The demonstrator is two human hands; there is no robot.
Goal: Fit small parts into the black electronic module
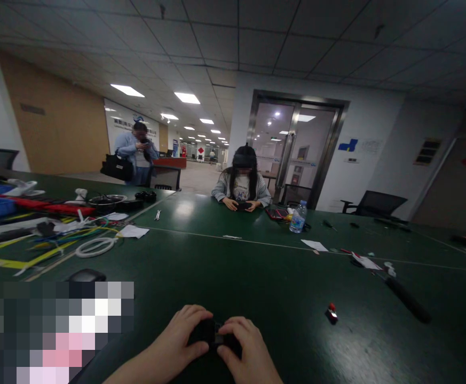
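Observation:
Low in the middle of the head view, my left hand [180,333] curls around the left end of a small black object [205,332]. My right hand [244,341] grips its right end, thumb and fingers closed on it. A greyish part shows between the two hands; the fingers cover much of the rest, so its exact kind is unclear. It is held just over or on the dark green table [281,282]; which of the two I cannot tell. To the right of my hands lies a small black item with a red top [331,313].
A water bottle [298,217] stands toward the far side. Across the table, a seated person [243,186] wearing a headset holds something dark. Another person [136,152] stands at the back left. Cables [96,247] and tools lie left; a black-handled tool [408,300] lies right.

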